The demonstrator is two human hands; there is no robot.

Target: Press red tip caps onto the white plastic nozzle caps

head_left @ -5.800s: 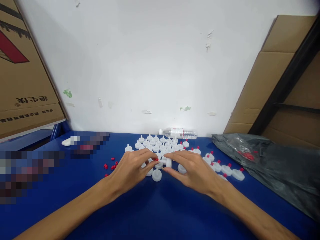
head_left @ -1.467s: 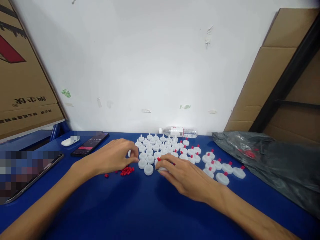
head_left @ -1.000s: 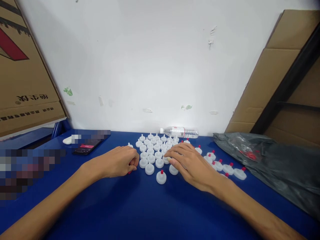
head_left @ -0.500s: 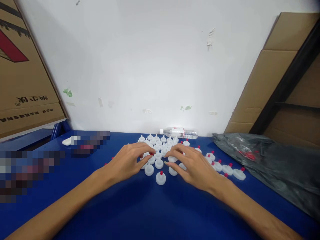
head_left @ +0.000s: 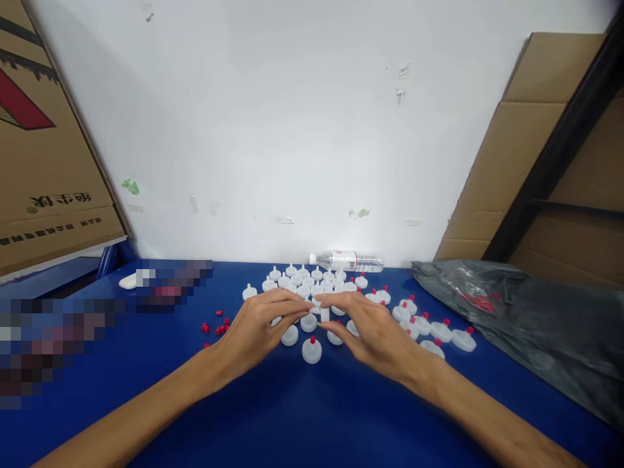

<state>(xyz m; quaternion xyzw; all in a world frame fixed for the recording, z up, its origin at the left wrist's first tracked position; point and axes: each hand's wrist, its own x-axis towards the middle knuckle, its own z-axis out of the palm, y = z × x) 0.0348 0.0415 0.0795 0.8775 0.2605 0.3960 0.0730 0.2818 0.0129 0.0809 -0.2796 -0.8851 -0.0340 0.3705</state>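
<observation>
My left hand is pinched closed, its fingertips meeting those of the other hand. A bit of red showed at these fingertips a moment ago; now the small red cap is hidden by the fingers. Between thumb and forefinger, my right hand grips a white plastic nozzle lid, its spout side turned towards the left fingertips. Just below the hands, a white lid with a red tip stands upright. Several bare-spouted white lids stand around and behind the fingers.
Loose red caps lie left of my left hand. Red-tipped lids are grouped on the right. Behind lies a plastic bottle along the wall. A dark plastic bag covers the table's right side; a cardboard box rises at left.
My hands have come together until their fingertips meet. A white lid now shows in the right hand's grip. More loose red caps are visible at left as the view has shifted slightly.
</observation>
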